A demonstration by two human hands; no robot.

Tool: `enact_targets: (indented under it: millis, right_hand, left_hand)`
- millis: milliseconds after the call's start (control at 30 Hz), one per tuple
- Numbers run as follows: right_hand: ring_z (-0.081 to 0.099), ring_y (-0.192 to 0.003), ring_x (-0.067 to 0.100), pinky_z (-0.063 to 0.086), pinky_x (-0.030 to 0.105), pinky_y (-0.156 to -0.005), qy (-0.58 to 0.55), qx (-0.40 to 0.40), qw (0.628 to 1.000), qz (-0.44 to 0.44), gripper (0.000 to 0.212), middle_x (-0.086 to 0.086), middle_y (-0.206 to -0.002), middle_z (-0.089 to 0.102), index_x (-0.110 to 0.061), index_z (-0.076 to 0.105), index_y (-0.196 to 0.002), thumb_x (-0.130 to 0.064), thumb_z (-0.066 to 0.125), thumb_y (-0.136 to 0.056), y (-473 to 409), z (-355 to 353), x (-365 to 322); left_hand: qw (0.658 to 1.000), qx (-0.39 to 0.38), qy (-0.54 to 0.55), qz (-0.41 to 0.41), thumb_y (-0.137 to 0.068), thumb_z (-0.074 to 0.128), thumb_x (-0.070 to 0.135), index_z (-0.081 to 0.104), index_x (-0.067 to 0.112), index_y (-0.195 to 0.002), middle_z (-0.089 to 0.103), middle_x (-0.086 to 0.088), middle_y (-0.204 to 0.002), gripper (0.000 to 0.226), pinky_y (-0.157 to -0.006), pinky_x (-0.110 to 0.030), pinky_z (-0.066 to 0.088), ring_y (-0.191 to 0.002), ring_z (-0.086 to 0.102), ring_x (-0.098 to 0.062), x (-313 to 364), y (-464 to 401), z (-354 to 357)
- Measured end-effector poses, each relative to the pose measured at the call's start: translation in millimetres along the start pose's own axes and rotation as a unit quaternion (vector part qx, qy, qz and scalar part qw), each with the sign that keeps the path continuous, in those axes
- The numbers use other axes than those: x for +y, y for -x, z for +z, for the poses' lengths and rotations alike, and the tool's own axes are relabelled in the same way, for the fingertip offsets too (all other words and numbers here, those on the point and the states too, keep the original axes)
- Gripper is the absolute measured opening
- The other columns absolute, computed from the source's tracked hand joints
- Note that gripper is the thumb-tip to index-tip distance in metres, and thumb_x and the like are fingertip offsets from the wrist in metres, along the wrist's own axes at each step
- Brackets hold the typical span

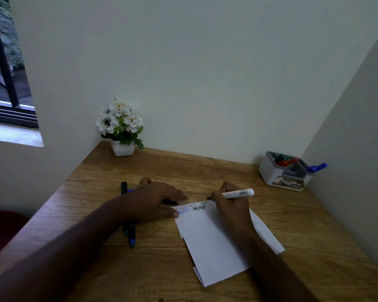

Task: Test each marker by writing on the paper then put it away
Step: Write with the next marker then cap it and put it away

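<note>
White paper (pixel 214 243) lies on the wooden desk (pixel 303 225), with letters written in blue and black along its far edge. My right hand (pixel 231 205) grips a white-barrelled marker (pixel 238 194), its dark tip at the paper's top edge. My left hand (pixel 153 201) rests flat on the desk, its thumb pressing the paper's top left corner. A black cap (pixel 169 202) lies just under its fingers. Several dark markers (pixel 130 234) lie beneath my left wrist, one with a blue end; another black marker (pixel 124 187) pokes out beyond the hand.
A grey and white organiser (pixel 286 171) stands at the back right corner, holding red and green items and a blue marker (pixel 317 167). A white pot of white flowers (pixel 121 127) sits at the back left. Walls close in behind and right.
</note>
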State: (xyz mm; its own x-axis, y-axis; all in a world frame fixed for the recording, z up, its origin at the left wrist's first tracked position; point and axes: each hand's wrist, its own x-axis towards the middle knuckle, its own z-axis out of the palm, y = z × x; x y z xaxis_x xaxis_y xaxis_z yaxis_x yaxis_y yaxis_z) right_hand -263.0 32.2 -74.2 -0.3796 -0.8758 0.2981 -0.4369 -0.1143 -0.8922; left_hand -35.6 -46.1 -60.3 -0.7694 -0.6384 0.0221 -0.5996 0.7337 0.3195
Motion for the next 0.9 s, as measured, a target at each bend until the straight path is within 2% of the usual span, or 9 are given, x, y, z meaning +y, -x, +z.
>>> enact_targets:
  millis: [133,267,367,467,533,600,667,767,900]
  right_hand:
    - [0.068,-0.08,0.027,0.053,0.039,-0.068,-0.027,0.006,0.998,-0.052,0.017,0.011,-0.074,0.063,-0.01,0.055,-0.075,-0.01,0.071,-0.082,-1.0,-7.0,-2.2]
    - [0.066,-0.077,0.02,0.05,0.034,-0.069,-0.045,-0.034,0.994,-0.097,0.02,0.006,-0.074,0.065,-0.01,0.065,-0.069,-0.015,0.071,-0.087,-0.2,-10.2,-10.7]
    - [0.065,-0.071,0.013,0.046,0.032,-0.07,-0.1,-0.075,0.988,-0.086,0.022,0.014,-0.07,0.064,-0.005,0.064,-0.068,-0.017,0.068,-0.086,-0.3,-11.6,-14.0]
    - [0.061,-0.066,0.021,0.044,0.034,-0.07,-0.142,-0.101,0.981,-0.082,0.017,0.021,-0.071,0.065,-0.011,0.066,-0.074,-0.02,0.073,-0.087,0.7,-13.6,-16.1]
    - [0.058,-0.063,0.025,0.045,0.034,-0.069,-0.173,-0.114,0.974,-0.089,0.018,0.025,-0.072,0.065,-0.012,0.066,-0.07,-0.02,0.074,-0.084,3.2,-14.6,-19.1]
    - [0.056,-0.062,0.029,0.047,0.038,-0.067,-0.187,-0.124,0.971,-0.088,0.018,0.025,-0.073,0.067,-0.015,0.067,-0.069,-0.012,0.072,-0.086,4.8,-14.6,-21.9]
    - [0.055,-0.062,0.03,0.047,0.041,-0.065,-0.181,-0.13,0.971,-0.092,0.02,0.021,-0.074,0.069,-0.017,0.068,-0.07,-0.008,0.07,-0.087,5.9,-13.6,-22.5]
    - [0.058,-0.062,0.028,0.049,0.042,-0.065,-0.149,-0.135,0.975,-0.099,0.015,0.014,-0.074,0.071,-0.02,0.068,-0.071,-0.021,0.072,-0.086,8.4,-13.4,-25.6]
    - [0.066,-0.071,0.027,0.054,0.058,-0.074,-0.086,-0.147,0.981,-0.096,0.018,0.01,-0.076,0.072,-0.021,0.07,-0.072,-0.033,0.074,-0.085,8.4,-14.5,-25.1]
  left_hand:
    - [0.997,0.054,-0.029,-0.049,-0.09,0.054,0.054,0.047,0.039,-0.137,0.051,0.018,-0.139,0.049,-0.111,-0.044,0.01,-0.134,0.036,-0.004,0.0,3.0,-8.6]
    - [0.996,0.054,-0.041,-0.054,-0.091,0.057,0.047,0.061,0.036,-0.118,0.055,0.02,-0.125,0.029,-0.112,-0.049,0.011,-0.127,0.038,-0.003,-0.2,2.7,-13.3]
    - [0.994,0.098,-0.002,-0.041,-0.091,0.059,0.042,0.062,0.037,-0.113,0.051,0.028,-0.112,0.022,-0.111,-0.047,0.013,-0.118,0.04,0.001,0.7,4.1,-11.1]
    - [0.98,0.176,0.091,-0.009,-0.087,0.063,0.042,0.063,0.04,-0.102,0.058,0.03,-0.097,0.015,-0.1,-0.044,0.027,-0.098,0.048,0.007,-1.7,5.2,-8.9]
    - [0.967,0.201,0.158,0.01,-0.083,0.067,0.041,0.066,0.039,-0.098,0.063,0.025,-0.092,0.015,-0.09,-0.043,0.041,-0.092,0.054,0.0,-2.3,5.2,-9.3]
    - [0.957,0.202,0.207,0.025,-0.083,0.073,0.029,0.07,0.036,-0.096,0.065,0.022,-0.093,0.015,-0.082,-0.037,0.048,-0.089,0.057,-0.006,1.3,5.4,-10.1]
    - [0.952,0.205,0.226,0.034,-0.082,0.073,0.029,0.071,0.032,-0.097,0.066,0.02,-0.093,0.015,-0.079,-0.033,0.049,-0.089,0.058,-0.009,4.3,5.3,-10.9]
    - [0.949,0.208,0.233,0.048,-0.08,0.073,0.033,0.072,0.03,-0.097,0.066,0.021,-0.091,0.017,-0.077,-0.03,0.05,-0.088,0.06,-0.01,7.1,4.9,-11.5]
    - [0.945,0.202,0.249,0.065,-0.079,0.077,0.019,0.073,0.025,-0.095,0.068,0.014,-0.089,0.018,-0.076,-0.022,0.049,-0.088,0.061,-0.012,12.0,4.1,-10.3]
